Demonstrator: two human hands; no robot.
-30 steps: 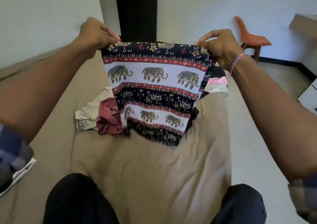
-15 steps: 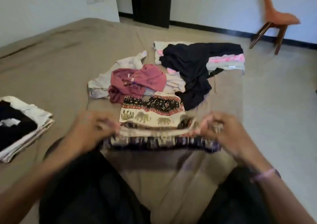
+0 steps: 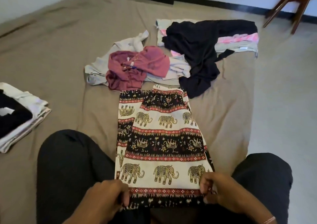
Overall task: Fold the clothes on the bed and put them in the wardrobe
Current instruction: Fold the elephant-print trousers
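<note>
Elephant-print garment [image 3: 163, 138] (harem trousers, by the look) lies flat on the bed [image 3: 68, 52], long axis running straight away from both hands. Left hand [image 3: 106, 198] and right hand [image 3: 221, 194], fingers curled, each pinch a near hem corner; the waistband end lies farthest ahead.

No readable text, labels, brands or numbers anywhere in view; fabric prints are elephants and ornament only, no lettering.

Trousers [image 3: 73, 163]: black, plain fabric, covering both legs.
Left hand [image 3: 106, 199], right hand [image 3: 221, 195]: bare, forearms uncovered.
Wristband [image 3: 268, 221]: thin braided cord, pink and white, right wrist, over the right leg of the trousers.
</note>
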